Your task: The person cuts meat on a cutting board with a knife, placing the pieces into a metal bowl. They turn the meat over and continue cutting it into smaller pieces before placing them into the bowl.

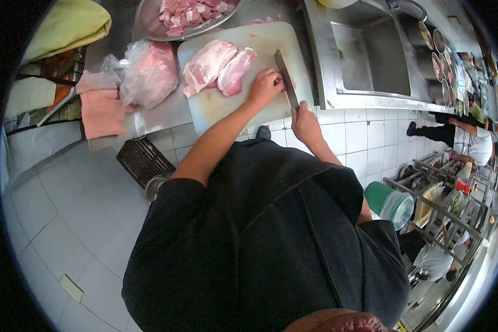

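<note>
My right hand (306, 124) is closed on the handle of a broad-bladed kitchen knife (285, 74), its blade pointing away from me over the right part of the white cutting board (216, 113). Close against the blade's left side, my left hand (267, 86) has its fingers curled down at the board. Whatever lies under those fingers is hidden. To the left of this hand rest two large pieces of raw meat, one pale and fatty (209, 62), the other pinker (237, 72). A little pink shows just right of the blade.
A metal bowl (144, 25) of diced meat (185, 14) stands behind the board. Left of it are a plastic bag of meat (149, 74) and a pink cloth-like sheet (102, 113). A steel sink (371, 55) adjoins at right. Other people (473, 141) stand farther right.
</note>
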A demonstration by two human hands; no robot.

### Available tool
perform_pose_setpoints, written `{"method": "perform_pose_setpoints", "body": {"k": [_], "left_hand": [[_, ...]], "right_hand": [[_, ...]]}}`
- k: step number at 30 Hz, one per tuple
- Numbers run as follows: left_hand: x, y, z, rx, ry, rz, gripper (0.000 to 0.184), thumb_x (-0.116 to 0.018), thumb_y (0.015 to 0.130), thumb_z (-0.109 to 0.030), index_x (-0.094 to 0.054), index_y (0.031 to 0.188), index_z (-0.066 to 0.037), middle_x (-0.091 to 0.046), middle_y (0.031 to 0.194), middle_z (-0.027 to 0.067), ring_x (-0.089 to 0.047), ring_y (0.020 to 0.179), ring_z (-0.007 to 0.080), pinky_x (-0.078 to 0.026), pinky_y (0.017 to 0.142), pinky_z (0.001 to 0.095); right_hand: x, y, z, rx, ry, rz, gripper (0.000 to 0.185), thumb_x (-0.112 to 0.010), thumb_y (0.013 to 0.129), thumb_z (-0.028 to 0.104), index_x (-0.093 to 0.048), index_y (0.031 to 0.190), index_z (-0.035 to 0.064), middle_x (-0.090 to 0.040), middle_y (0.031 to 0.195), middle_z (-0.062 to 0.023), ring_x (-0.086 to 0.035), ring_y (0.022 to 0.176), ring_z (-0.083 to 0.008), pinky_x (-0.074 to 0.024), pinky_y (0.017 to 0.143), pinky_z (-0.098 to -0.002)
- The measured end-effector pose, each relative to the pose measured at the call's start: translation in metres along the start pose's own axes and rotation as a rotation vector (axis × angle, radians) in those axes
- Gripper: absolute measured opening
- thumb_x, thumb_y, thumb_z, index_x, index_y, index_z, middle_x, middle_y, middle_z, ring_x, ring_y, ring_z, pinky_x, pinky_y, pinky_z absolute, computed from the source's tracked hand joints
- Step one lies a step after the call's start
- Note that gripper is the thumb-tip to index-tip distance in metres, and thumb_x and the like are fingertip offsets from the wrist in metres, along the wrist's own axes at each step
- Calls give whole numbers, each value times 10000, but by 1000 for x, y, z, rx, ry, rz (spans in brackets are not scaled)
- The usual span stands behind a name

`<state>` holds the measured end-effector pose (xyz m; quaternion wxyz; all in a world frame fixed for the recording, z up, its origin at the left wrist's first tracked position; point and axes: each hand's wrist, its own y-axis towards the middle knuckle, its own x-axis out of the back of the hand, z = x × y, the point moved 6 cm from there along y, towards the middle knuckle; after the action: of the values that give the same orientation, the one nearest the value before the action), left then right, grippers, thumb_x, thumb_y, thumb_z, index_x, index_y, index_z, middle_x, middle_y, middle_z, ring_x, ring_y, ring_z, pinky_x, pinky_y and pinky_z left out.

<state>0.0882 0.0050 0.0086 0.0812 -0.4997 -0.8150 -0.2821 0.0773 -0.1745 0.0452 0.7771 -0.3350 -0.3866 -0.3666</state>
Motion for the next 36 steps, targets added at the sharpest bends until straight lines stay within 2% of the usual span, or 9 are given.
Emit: {"method": "perform_pose_setpoints", "body": {"k": [5, 8, 11, 18, 24, 27, 30, 33, 36], "left_hand": [[3, -6, -15, -103, 48, -41, 103, -685, 732, -43, -651, 812, 12, -610, 895, 143, -593, 880, 340, -497, 790, 438], [6, -6, -16, -12, 106, 110, 183, -678, 766, -10, -660, 947, 7, -625, 1002, 147, -597, 998, 331, -494, 889, 402], [16, -7, -12, 108, -62, 105, 164, -656, 760, -43, -666, 916, 6, -614, 994, 141, -591, 995, 331, -491, 895, 414], [18, 34, -52, -331, 245, 189, 294, -667, 753, -98, -679, 1041, -39, -582, 1184, 155, -531, 1158, 348, -459, 984, 414], [0, 15, -52, -314, 344, 727, 341, -730, 699, -83, -666, 1029, -27, -590, 1127, 126, -533, 1156, 334, -435, 999, 444], [9, 4, -29, -306, 319, 513, 297, -709, 725, -65, -667, 1017, -32, -588, 1081, 127, -552, 1110, 334, -458, 949, 434], [7, -14, -26, 95, 147, 494, 233, -707, 746, -60, -693, 978, -49, -596, 1018, 121, -556, 1075, 333, -480, 916, 423], [18, -26, -43, 174, 100, 323, 240, -716, 747, -66, -667, 979, -35, -586, 1020, 131, -565, 1015, 344, -484, 906, 418], [34, -30, -53, 30, 197, 144, 266, -724, 725, -64, -646, 975, -22, -586, 1024, 142, -577, 965, 344, -486, 885, 411]], "right_hand": [[10, 82, 33, 129, 18, -70, 335, -505, 1000, 282, -437, 1072, -38, -652, 828, -332, -634, 813, -524, -494, 718, -594], [21, 95, 37, 149, 135, -94, 326, -523, 992, 289, -494, 1041, -31, -661, 887, -328, -630, 878, -523, -492, 749, -583], [55, 67, 41, 105, 249, -95, 330, -543, 983, 291, -520, 1058, -30, -666, 961, -324, -630, 936, -509, -485, 808, -565], [92, -8, 5, -141, 457, -137, 305, -554, 990, 255, -532, 1065, -39, -682, 983, -294, -639, 953, -491, -508, 798, -498], [90, -75, -20, -247, 496, -118, 274, -556, 1000, 236, -514, 1028, -34, -680, 912, -285, -660, 871, -471, -517, 743, -464], [88, -97, -18, -252, 415, -66, 260, -560, 1003, 234, -519, 1021, -23, -683, 905, -283, -660, 861, -474, -516, 731, -466], [83, -110, -14, -155, 349, -80, 252, -572, 997, 231, -519, 1021, -14, -686, 869, -276, -654, 827, -484, -511, 710, -504], [71, -112, -8, -130, 305, -36, 231, -582, 985, 213, -517, 1036, -2, -687, 825, -260, -652, 786, -479, -503, 678, -539], [63, -114, 3, -129, 254, 30, 225, -580, 983, 215, -518, 1048, 9, -685, 811, -251, -655, 768, -473, -503, 665, -541]]}}
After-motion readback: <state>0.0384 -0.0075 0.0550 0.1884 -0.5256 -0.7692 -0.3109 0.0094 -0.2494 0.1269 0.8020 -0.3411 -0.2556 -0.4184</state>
